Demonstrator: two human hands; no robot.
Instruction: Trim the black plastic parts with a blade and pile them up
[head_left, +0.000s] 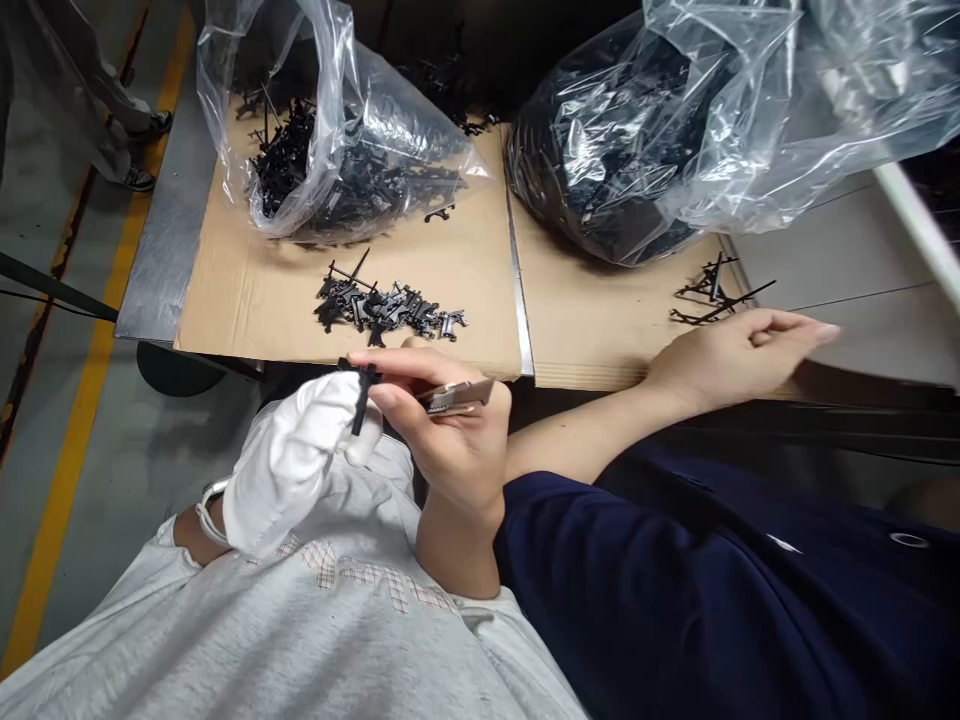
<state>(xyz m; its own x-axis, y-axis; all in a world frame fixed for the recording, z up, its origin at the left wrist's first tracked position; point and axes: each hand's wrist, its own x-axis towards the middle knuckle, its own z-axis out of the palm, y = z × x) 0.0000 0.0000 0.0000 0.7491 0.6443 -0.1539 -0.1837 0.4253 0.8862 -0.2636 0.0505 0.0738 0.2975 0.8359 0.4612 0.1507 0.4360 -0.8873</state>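
GRIP: gloved left hand point(289, 470) pinches a small black plastic part point(364, 392); bare right hand point(450, 425) closes around a metal cutter point(457, 396) just beside it | PLACE: in front of the cardboard's point(247, 290) near edge | RISK: the blade may slip to the fingers, or the thin part may drop | LOOK: dark, slim, cross-shaped

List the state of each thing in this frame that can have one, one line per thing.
left hand: gloved, pinching a small black part.
right hand: bare, gripping a metal cutter at the part.
left bag: open, partly full of black parts.
right bag: bulging, full.
loose pile: spread on cardboard.
co-worker's hand: resting on the table edge.
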